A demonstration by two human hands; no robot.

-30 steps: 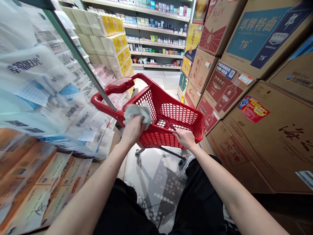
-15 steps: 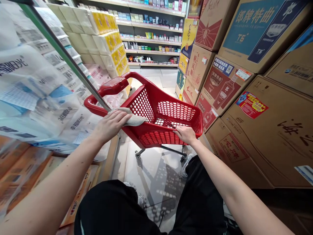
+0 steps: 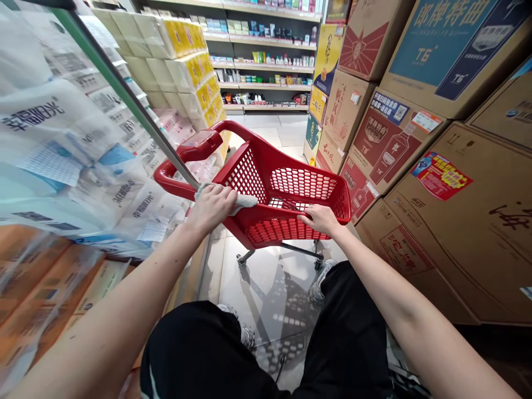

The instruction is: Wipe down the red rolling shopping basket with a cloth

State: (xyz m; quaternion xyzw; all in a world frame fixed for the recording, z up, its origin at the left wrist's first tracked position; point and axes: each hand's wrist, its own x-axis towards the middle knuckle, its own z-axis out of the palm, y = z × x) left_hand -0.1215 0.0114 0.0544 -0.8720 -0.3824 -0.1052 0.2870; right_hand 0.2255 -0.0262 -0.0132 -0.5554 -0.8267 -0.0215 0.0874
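Observation:
A red plastic shopping cart (image 3: 291, 191) stands tilted in a narrow aisle in front of me. My left hand (image 3: 211, 206) presses a grey cloth (image 3: 243, 200) onto the cart's near left rim, fingers curled over it. My right hand (image 3: 321, 218) grips the cart's near rim at the right corner. The cart's handle (image 3: 195, 151) points away to the left. Its basket holds nothing that I can see.
Packs of tissue paper (image 3: 62, 160) fill the shelf at my left behind a green bar (image 3: 124, 94). Stacked cardboard boxes (image 3: 436, 155) wall the right side. A shelf of small goods (image 3: 266, 55) closes the aisle's far end. The tiled floor (image 3: 270, 288) shows below the cart.
My left hand slid the cloth from the cart's inner side wall down onto the left rim and stayed there. My right hand kept its grip on the rim.

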